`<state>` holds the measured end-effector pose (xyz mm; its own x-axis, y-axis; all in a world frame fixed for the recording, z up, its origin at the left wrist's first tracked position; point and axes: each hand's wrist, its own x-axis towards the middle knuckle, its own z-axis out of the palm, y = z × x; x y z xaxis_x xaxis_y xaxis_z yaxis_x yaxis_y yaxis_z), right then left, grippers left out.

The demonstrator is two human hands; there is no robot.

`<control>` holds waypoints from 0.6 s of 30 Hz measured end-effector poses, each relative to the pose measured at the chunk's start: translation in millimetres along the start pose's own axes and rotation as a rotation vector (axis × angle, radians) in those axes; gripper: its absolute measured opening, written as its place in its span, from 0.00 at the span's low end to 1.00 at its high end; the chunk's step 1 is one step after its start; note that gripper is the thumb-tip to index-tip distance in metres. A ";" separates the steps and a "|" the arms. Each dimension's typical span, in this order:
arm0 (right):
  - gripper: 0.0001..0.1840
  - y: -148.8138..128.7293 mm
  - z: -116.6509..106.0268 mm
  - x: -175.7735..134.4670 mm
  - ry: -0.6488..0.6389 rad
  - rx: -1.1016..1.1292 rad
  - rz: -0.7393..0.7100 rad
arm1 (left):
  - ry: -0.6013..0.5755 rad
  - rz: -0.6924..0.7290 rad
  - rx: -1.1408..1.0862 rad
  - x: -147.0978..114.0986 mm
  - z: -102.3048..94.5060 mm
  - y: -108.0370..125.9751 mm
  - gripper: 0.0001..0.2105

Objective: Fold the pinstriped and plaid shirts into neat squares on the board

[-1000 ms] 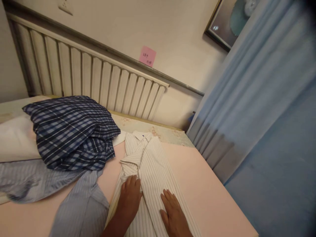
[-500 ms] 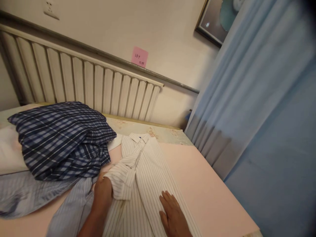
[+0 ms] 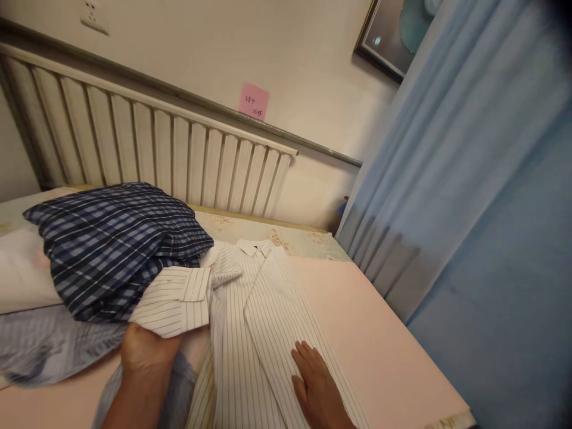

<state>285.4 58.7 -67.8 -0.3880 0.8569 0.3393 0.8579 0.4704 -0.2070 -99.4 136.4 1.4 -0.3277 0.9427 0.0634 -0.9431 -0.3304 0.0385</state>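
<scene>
A white shirt with thin dark stripes [image 3: 268, 316] lies on the pink sheet, its collar toward the wall. My left hand [image 3: 147, 348] is closed on the shirt's left-side sleeve and lifts the cuff up beside a dark blue plaid cloth bundle; the fingertips are hidden under the fabric. My right hand [image 3: 319, 381] lies flat on the shirt's right side, fingers stretched out. The sleeve on that side is laid down along the shirt front.
The plaid bundle [image 3: 120, 244] sits at the left, with a blue-grey striped garment [image 3: 67, 339] below it. A white radiator [image 3: 179, 155] runs along the wall behind. A blue curtain [image 3: 447, 179] hangs at the right, past the edge of the pink sheet [image 3: 370, 333].
My left hand has moved left with the sleeve, pulling its cuff off the shirt front toward the plaid bundle. My right hand stays almost where it was.
</scene>
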 end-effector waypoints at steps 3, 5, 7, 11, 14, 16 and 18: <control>0.27 -2.1 -2.9 0.4 -0.010 0.017 0.015 | -0.015 0.008 -0.034 -6.0 4.6 8.8 0.20; 0.26 -2.6 -3.6 0.8 -0.022 0.008 0.021 | -0.020 0.024 -0.048 -10.7 12.6 12.5 0.19; 0.26 -2.7 -3.7 1.1 -0.033 -0.005 0.022 | -0.019 0.040 -0.066 -16.0 23.3 13.6 0.19; 0.27 -3.4 -3.7 1.6 -0.013 -0.006 0.006 | -0.109 0.071 -0.078 -24.4 37.8 9.6 0.18; 0.27 -3.0 -3.0 1.5 0.002 -0.009 -0.002 | -0.101 0.048 -0.095 -21.7 31.9 9.0 0.19; 0.26 -1.4 -1.6 0.7 0.008 -0.008 -0.009 | -0.041 0.005 -0.101 -16.2 22.9 10.8 0.19; 0.26 -0.1 -0.5 0.0 0.017 0.010 -0.014 | -0.014 -0.003 -0.076 -11.5 15.8 11.2 0.20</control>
<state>285.4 58.6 -67.3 -0.3941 0.8467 0.3575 0.8489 0.4845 -0.2116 -105.3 121.1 16.8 -0.3242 0.9428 0.0771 -0.9459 -0.3222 -0.0371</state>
